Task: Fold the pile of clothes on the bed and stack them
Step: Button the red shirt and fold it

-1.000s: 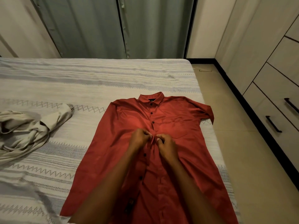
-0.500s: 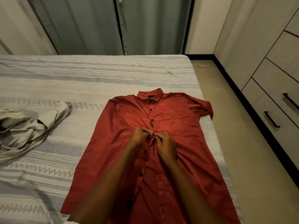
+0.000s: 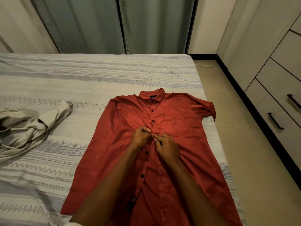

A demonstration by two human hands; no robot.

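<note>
A red button-up shirt [image 3: 117, 144] lies flat and face up on the bed [image 3: 81, 79], collar pointing away from me, dark buttons down its middle. My left hand [image 3: 140, 136] and my right hand [image 3: 167, 146] meet at the shirt's button strip around chest height. Both pinch the red fabric there with curled fingers, fingertips almost touching. The cloth puckers around them. A crumpled beige garment [image 3: 24, 126] lies on the bed to the left, well apart from both hands.
The bed's right edge runs close beside the shirt, with tiled floor [image 3: 247, 160] beyond it. A drawer unit with dark handles [image 3: 275, 121] lines the right wall. Grey curtains [image 3: 114, 25] hang behind the bed.
Both hands stay pinched on the same spot of the button strip, with only small finger movements. The shirt has not shifted on the bed.
</note>
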